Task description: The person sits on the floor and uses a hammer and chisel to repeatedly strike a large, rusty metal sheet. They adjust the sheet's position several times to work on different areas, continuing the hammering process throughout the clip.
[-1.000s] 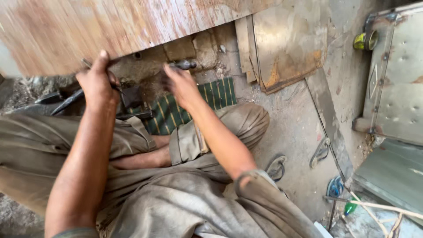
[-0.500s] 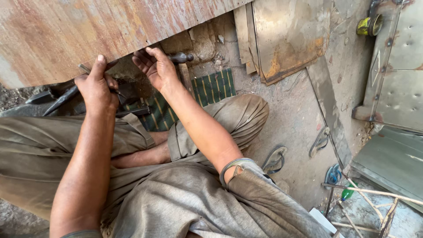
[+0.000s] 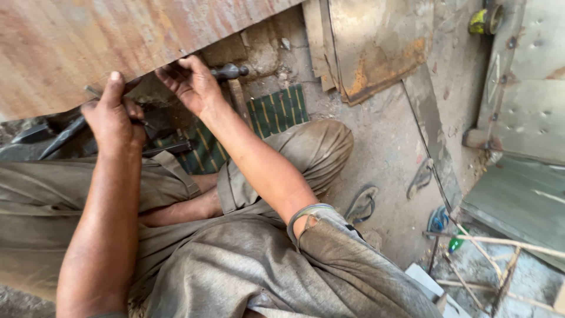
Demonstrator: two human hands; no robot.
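Observation:
A large rusty metal sheet (image 3: 106,41) fills the upper left, its lower edge slanting above my lap. My left hand (image 3: 115,118) is closed around a thin dark tool (image 3: 91,91) held against that edge. My right hand (image 3: 191,82) grips the sheet's lower edge from below, fingers curled over it. A hammer (image 3: 232,76) with a dark head and wooden handle lies on the ground just right of my right hand. I sit cross-legged in dusty grey-brown clothes.
A green striped mat (image 3: 276,112) lies under my knees. Dark metal tools (image 3: 53,135) rest at the left. Rusty plates (image 3: 376,47) lean at the top, a long metal strip (image 3: 432,135) lies on the concrete, and sandals (image 3: 362,203) sit beside my knee. Grey panels (image 3: 524,118) stand right.
My right hand has left the hammer and moved left and up to the sheet's edge. My left hand has stayed on the thin tool.

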